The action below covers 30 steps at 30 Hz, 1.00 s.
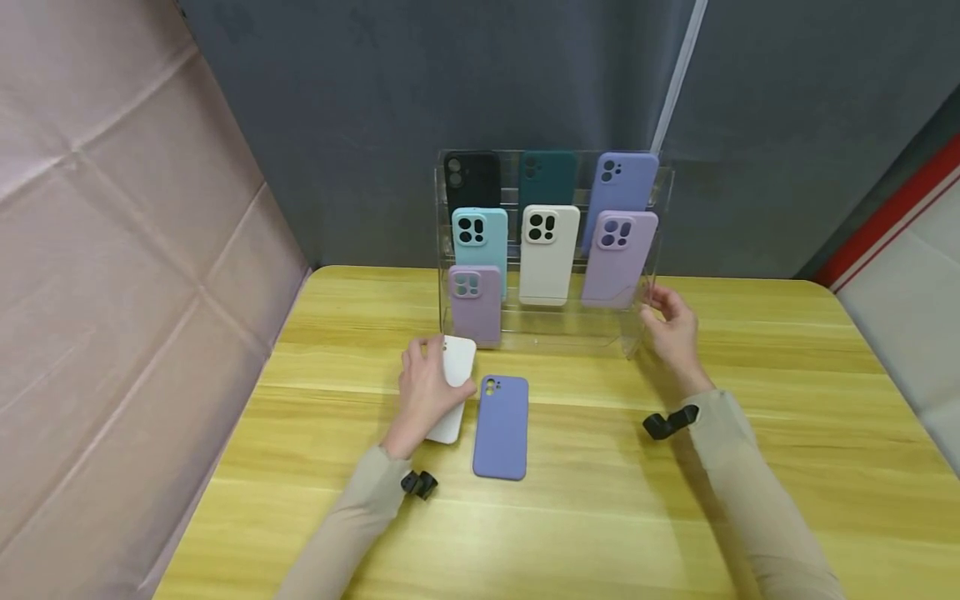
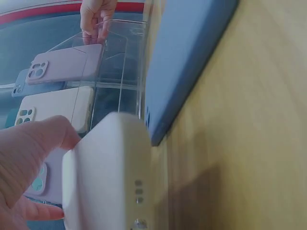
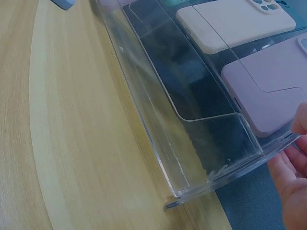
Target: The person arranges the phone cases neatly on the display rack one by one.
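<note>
My left hand (image 1: 422, 390) grips a white phone case (image 1: 452, 421) by its long edges, thumb on one side and fingers on the other. In the left wrist view this white case (image 2: 103, 167) appears tilted, its cut-out edge toward the camera. Beside it on the table lies a periwinkle phone case (image 1: 501, 429), back up. At the right side of a clear acrylic display stand (image 1: 555, 342), my right hand (image 1: 673, 332) pinches the side panel between thumb and fingers. The lower lilac phone case (image 1: 477, 317) stands in the front tier, just behind the left hand.
Higher tiers hold black (image 1: 476, 192), dark teal (image 1: 551, 183), periwinkle (image 1: 628, 179), light blue (image 1: 482, 250), cream (image 1: 550, 262) and lilac (image 1: 622, 262) cases. A grey curtain (image 1: 375, 167) hangs behind the wooden table (image 1: 600, 517). Pink cloth (image 1: 150, 250) borders the left.
</note>
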Motion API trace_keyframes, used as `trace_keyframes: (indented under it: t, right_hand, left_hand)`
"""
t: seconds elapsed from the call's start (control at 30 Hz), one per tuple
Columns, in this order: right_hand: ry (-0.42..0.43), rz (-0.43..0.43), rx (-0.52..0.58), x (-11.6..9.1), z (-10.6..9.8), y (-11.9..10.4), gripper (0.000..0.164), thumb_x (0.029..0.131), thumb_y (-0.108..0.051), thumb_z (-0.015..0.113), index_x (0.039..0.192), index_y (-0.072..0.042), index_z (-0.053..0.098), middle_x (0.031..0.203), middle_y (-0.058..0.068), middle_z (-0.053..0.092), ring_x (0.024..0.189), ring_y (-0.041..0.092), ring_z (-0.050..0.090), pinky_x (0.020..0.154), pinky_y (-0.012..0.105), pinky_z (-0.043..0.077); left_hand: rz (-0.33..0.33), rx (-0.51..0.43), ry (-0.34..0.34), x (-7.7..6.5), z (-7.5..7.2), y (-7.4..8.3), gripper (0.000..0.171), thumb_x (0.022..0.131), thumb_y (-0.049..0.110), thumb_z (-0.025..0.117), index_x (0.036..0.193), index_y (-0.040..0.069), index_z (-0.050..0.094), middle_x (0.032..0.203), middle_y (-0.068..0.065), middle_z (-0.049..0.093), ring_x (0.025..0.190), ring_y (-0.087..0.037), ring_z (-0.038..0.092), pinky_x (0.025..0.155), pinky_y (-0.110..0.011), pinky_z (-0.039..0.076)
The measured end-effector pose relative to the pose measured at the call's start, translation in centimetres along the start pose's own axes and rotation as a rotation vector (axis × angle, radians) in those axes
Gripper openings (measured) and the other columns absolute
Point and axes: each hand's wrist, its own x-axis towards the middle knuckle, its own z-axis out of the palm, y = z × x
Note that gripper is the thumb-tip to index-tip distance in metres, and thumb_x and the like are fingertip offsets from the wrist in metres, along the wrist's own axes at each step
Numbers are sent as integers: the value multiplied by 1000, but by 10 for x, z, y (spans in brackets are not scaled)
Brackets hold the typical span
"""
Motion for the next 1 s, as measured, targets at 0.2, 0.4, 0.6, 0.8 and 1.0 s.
trace_keyframes:
  t: [0.2, 0.4, 0.6, 0.8, 1.0]
  right_hand:
    - [-24, 21, -31, -1, -1, 0, 30, 85, 14, 49, 115, 20, 50, 107, 24, 56, 91, 5, 55, 85, 13, 41]
    - [-24, -1, -58, -1, -2, 1, 29, 85, 13, 49, 114, 19, 52, 106, 22, 57, 92, 7, 56, 86, 15, 42]
    - [-35, -31, -25, -1, -1, 3, 30, 85, 15, 48, 114, 21, 50, 108, 32, 55, 90, 7, 57, 83, 12, 42]
    - [-33, -25, -17, -1, -3, 5, 31, 85, 15, 47, 116, 22, 49, 110, 33, 54, 91, 8, 56, 83, 11, 41]
    - [-36, -14, -17, 0, -2, 1, 32, 86, 14, 48, 117, 21, 49, 99, 0, 60, 91, 6, 55, 82, 11, 41]
  left_hand:
    - [50, -57, 83, 5, 0, 11, 81, 62, 31, 75, 132, 3, 45, 125, -21, 39, 107, -36, 41, 72, -46, 46]
    - [129, -119, 159, 12, 2, 26, 84, 64, 26, 74, 137, 4, 40, 125, -22, 38, 108, -37, 40, 75, -47, 44]
    - [206, -183, 259, 23, 4, 44, 83, 64, 26, 73, 137, 4, 41, 125, -19, 37, 108, -36, 41, 77, -46, 43]
    - [262, -240, 354, 35, 8, 67, 81, 66, 26, 72, 138, 6, 41, 126, -16, 37, 108, -34, 39, 78, -45, 41]
    - [280, -317, 427, 46, 12, 87, 83, 66, 25, 72, 140, 7, 38, 129, -16, 35, 114, -31, 37, 84, -45, 38]
